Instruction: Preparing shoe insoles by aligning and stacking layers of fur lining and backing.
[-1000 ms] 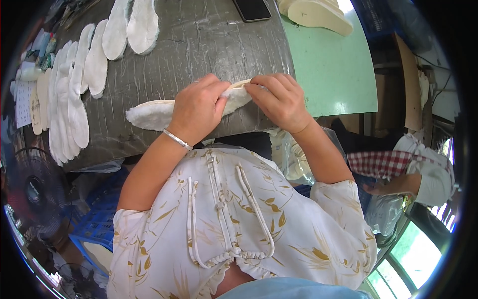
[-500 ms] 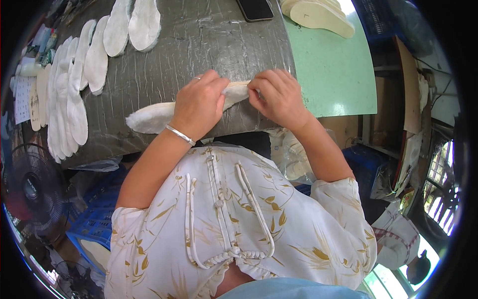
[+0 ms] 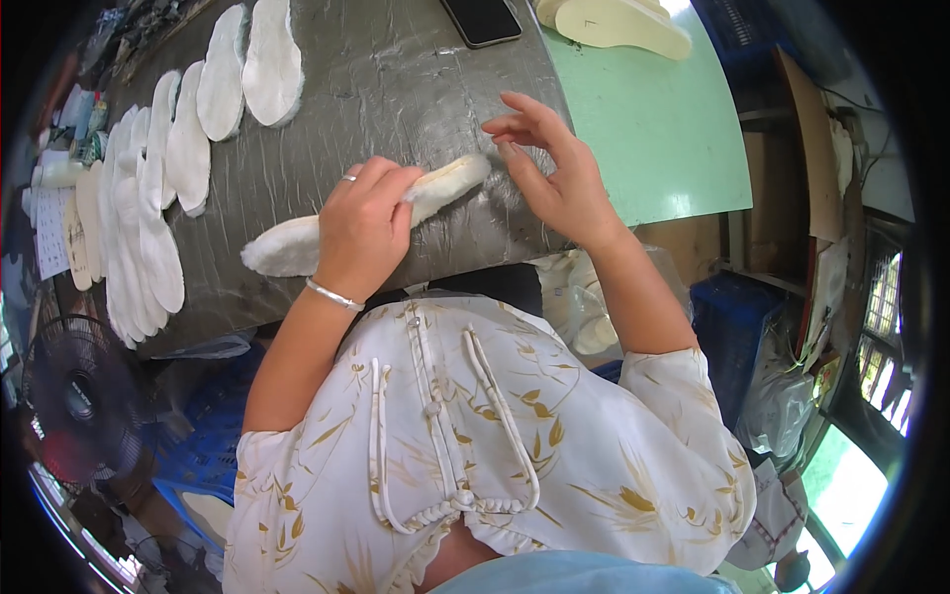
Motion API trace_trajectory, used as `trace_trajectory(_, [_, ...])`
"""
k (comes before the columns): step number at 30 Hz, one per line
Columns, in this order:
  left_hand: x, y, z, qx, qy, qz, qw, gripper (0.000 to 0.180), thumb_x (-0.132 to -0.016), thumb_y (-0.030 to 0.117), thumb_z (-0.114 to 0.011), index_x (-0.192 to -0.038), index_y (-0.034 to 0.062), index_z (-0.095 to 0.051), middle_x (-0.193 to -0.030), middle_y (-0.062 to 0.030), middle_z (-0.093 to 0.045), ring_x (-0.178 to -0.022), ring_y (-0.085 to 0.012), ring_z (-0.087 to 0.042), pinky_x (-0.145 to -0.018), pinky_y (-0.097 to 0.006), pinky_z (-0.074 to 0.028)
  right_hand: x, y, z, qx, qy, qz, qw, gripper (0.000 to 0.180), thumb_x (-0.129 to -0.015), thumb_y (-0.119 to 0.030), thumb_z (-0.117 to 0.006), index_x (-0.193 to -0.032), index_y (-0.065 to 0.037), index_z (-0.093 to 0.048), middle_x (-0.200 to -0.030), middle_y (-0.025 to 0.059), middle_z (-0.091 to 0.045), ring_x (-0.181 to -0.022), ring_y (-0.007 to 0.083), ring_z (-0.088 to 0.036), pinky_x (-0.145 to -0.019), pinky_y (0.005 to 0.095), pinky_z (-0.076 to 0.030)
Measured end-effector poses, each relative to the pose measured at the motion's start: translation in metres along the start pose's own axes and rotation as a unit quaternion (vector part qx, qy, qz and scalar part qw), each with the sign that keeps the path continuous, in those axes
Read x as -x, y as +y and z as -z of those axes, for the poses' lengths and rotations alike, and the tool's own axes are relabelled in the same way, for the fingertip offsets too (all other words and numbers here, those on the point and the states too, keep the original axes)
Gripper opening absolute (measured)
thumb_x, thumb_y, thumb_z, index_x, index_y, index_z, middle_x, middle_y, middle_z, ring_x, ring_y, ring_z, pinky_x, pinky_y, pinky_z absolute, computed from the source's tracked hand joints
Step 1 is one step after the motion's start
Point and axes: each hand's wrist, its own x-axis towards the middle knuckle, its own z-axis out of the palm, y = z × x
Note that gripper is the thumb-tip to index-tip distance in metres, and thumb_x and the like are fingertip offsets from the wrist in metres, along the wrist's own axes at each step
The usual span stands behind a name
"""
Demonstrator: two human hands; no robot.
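Note:
A white fleecy insole (image 3: 282, 247) lies lengthwise across the near part of the dark worktable. My left hand (image 3: 364, 223) is closed round its middle and hides that stretch. The insole's other end sticks out to the right of this hand, with a pale tan layer showing along its upper edge. Just right of that tip, my right hand (image 3: 554, 173) is raised, fingers apart and holding nothing. It does not touch the insole.
Several white fleecy insoles (image 3: 220, 74) lie in a row at the left. A black phone (image 3: 482, 22) rests at the far edge. Cream insole pieces (image 3: 621, 27) sit on a green board (image 3: 653, 129) at right. A black fan (image 3: 84, 396) stands at lower left.
My right hand has let go of the insole's right end and lifted away, its fingers spreading. My left hand has shifted slightly left and nearer, still holding the insole.

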Motion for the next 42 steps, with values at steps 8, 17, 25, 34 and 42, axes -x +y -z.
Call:
trace_trajectory(8, [-0.002, 0.001, 0.018, 0.036, -0.009, 0.012, 0.999, 0.032, -0.073, -0.009, -0.059, -0.102, 0.0031, -0.067, -0.095, -0.0126, -0.063, -0.087, -0.0313, -0.062, -0.075, -0.036, -0.049, 0.002, -0.01, -0.008, 0.045, -0.132, -0.035, 0.99, 0.034, -0.087, -0.012, -0.069, -0.119, -0.001, -0.064, -0.112, 0.01, -0.068, -0.102, 0.0179, -0.064, -0.089, 0.0314, -0.05])
trace_trajectory(17, [-0.032, -0.044, 0.087, 0.439, 0.131, 0.238, 0.857, 0.029, -0.095, 0.003, -0.054, -0.123, -0.0042, -0.058, -0.114, -0.0074, -0.066, -0.099, -0.0141, -0.064, -0.089, -0.027, -0.05, -0.045, -0.02, -0.026, -0.328, -0.109, -0.093, 0.934, 0.048, -0.102, -0.03, -0.05, -0.138, 0.001, -0.05, -0.129, 0.0145, -0.061, -0.115, 0.0212, -0.06, -0.098, 0.034, -0.047])
trace_trajectory(25, [-0.028, -0.044, 0.083, 0.688, 0.232, 0.171, 0.666, 0.035, -0.1, 0.013, -0.046, -0.134, 0.0029, -0.048, -0.125, -0.0133, -0.06, -0.116, -0.0272, -0.058, -0.102, -0.044, -0.045, -0.047, -0.072, -0.07, -0.195, -0.028, 0.109, 0.974, 0.041, -0.084, -0.024, -0.074, -0.115, 0.002, -0.065, -0.107, 0.0162, -0.069, -0.098, 0.0283, -0.067, -0.086, 0.0357, -0.053])
trace_trajectory(34, [-0.026, -0.041, 0.067, 0.728, 0.254, 0.172, 0.613, 0.033, -0.1, 0.016, -0.044, -0.128, 0.0007, -0.051, -0.121, -0.0126, -0.061, -0.114, -0.0286, -0.057, -0.101, -0.046, -0.044, -0.055, -0.085, -0.074, -0.119, 0.053, 0.147, 0.98, 0.026, -0.085, -0.02, -0.071, -0.104, -0.003, -0.07, -0.091, 0.0129, -0.07, -0.082, 0.0294, -0.068, -0.071, 0.0369, -0.055])
trace_trajectory(42, [-0.031, -0.023, 0.064, 0.758, 0.155, 0.088, 0.627, 0.036, -0.098, 0.021, -0.047, -0.129, 0.003, -0.051, -0.124, -0.0113, -0.06, -0.12, -0.0276, -0.053, -0.104, -0.045, -0.04, -0.058, -0.089, -0.071, -0.105, 0.1, 0.173, 0.974, 0.013, -0.083, -0.011, -0.07, -0.092, -0.001, -0.073, -0.084, 0.012, -0.069, -0.073, 0.0281, -0.068, -0.064, 0.0358, -0.054])
